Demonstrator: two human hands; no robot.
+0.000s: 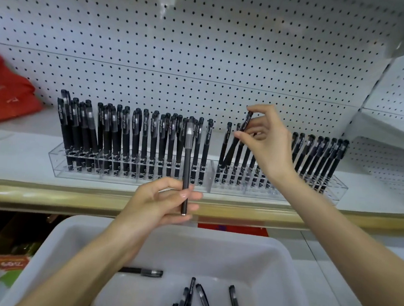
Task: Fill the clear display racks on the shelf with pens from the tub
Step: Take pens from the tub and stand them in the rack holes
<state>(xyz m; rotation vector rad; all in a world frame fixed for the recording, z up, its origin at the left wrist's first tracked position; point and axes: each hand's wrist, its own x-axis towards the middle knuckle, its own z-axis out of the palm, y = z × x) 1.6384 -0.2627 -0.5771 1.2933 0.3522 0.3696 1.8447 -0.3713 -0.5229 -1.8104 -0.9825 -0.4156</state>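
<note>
Two clear display racks stand side by side on the white shelf, the left rack (pixel 56 163) and the right rack (pixel 337 193), both holding several upright black pens. My left hand (pixel 164 201) grips one black pen (pixel 187 156) upright in front of the left rack's right end. My right hand (pixel 266 139) pinches another black pen (pixel 241 134) near its cap, tilted, with its lower end at the left part of the right rack. The white tub (pixel 281 271) sits below the shelf with several loose black pens (pixel 206 303) in it.
A white pegboard (pixel 206 42) backs the shelf. A red bag (pixel 1 94) lies at the shelf's left end. The shelf has a tan front edge (pixel 44 194). A cardboard box (pixel 5 264) sits lower left.
</note>
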